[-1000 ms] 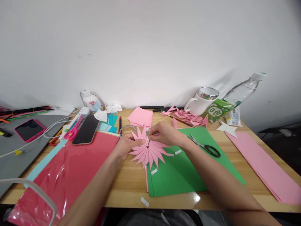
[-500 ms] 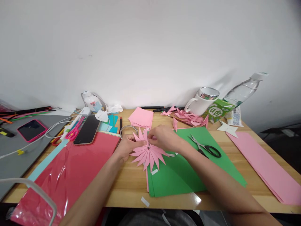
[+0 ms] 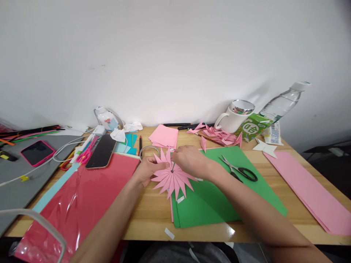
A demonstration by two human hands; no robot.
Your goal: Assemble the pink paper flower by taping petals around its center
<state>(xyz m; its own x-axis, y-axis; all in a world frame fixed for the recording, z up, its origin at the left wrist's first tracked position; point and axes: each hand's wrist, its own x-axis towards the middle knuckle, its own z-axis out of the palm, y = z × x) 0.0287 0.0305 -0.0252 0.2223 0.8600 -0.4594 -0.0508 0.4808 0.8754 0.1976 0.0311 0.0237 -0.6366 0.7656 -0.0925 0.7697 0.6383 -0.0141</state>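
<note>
A pink folded-paper star (image 3: 173, 181) with many pointed petals is held up over the left edge of the green paper (image 3: 214, 204). My left hand (image 3: 149, 170) grips it from the left, thumb on top of the petals and the other fingers behind. At its upper right, my right hand (image 3: 190, 159) is closed with the fingertips pinched on a petal near the gap toward the centre; the hand hides part of that side. A roll of tape (image 3: 149, 147) lies just behind my left hand. Black-handled scissors (image 3: 241, 171) rest on the green paper.
Pink paper squares (image 3: 163, 136) and a heap of folded pink pieces (image 3: 223, 136) lie by the wall. A white mug (image 3: 233, 118), a leaning bottle (image 3: 282, 102) and a green box (image 3: 253, 127) stand back right. Red paper (image 3: 90, 197) and a phone (image 3: 101, 151) lie left.
My right hand has turned slightly and moved a little left, its fingers now lower over the petals. The left hand keeps its grip on the star. The view has shifted slightly.
</note>
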